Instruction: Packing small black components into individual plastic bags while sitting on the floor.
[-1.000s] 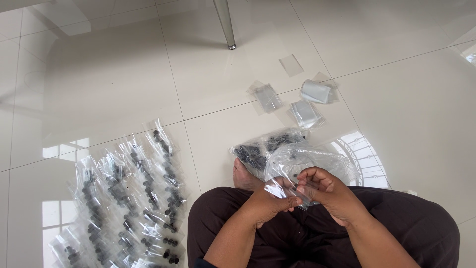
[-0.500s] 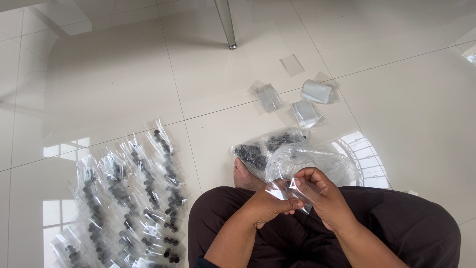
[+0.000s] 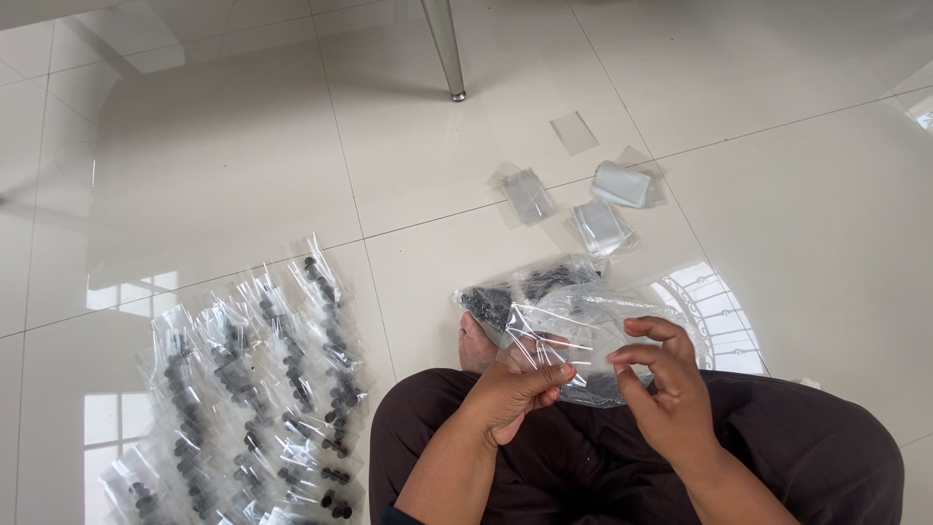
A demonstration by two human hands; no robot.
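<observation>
White glossy floor tiles [image 3: 243, 175], grey grout lines, window glare in patches; one metal furniture leg [image 3: 445, 49] stands at the far edge.

Dark brown trousers [image 3: 622, 457], mine, legs folded on the floor, a bare foot [image 3: 476, 342] showing just ahead of the knee.

Spread of small clear bags [image 3: 243, 389] to my left, laid overlapping in rows, each holding small black parts.

Large clear plastic bag [image 3: 583, 316] in front of my lap, crumpled, a heap of black parts [image 3: 491, 301] at its far left end.

Four small clear bags [image 3: 598, 190], flat or folded, scattered beyond the large one, close together.

My left hand [image 3: 515, 394]: grip closed, thumb and fingers pinched on the near edge of the large bag.

My right hand [image 3: 666, 389]: fingers curled, thumb and forefinger nearly meeting against the bag's plastic; whether they actually pinch it I cannot tell.
</observation>
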